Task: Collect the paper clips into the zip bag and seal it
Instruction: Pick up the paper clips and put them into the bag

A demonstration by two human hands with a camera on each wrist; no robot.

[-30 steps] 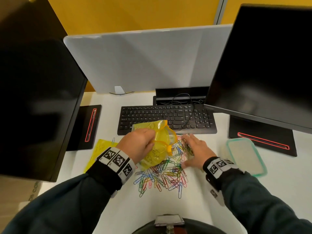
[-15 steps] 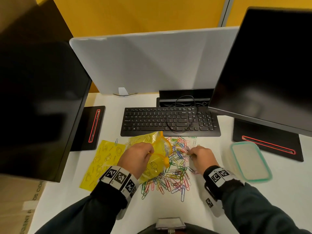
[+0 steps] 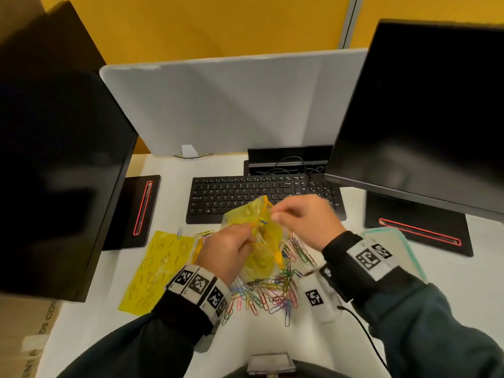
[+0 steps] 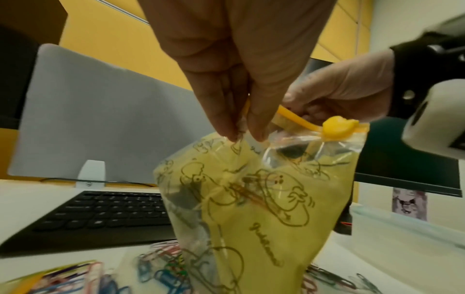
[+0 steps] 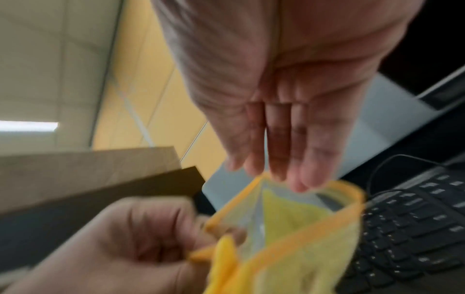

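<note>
Here, left hand [image 3: 227,252] pinching the rim of the thin yellow printed plastic zip bag [image 3: 259,241], held upright above the white worktop [image 3: 272,342] with the mouth gaping. Right hand [image 3: 305,222] poised at that mouth, fingers [image 5: 289,159] extended and close together over the opening in the right wrist view; whether any clip remains between them cannot be told through the blur. Heap of coloured wire paper clips [image 3: 267,290] lying loose on the worktop under and just beside the bag, a few visible inside it already. Likely handling: bag soft, light and floppy, prone to collapsing shut unless kept spread at the orange zip strip [image 4: 297,119], so best held at the rim beside the yellow slider [image 4: 339,127]; clips small, slippery, apt to tangle, easier scooped in bunches. Black keyboard [image 3: 245,195] close behind, clear lidded container [image 3: 403,246] near on the right, flat yellow printed bag [image 3: 158,271] on the left; open room mainly toward the near edge.
</note>
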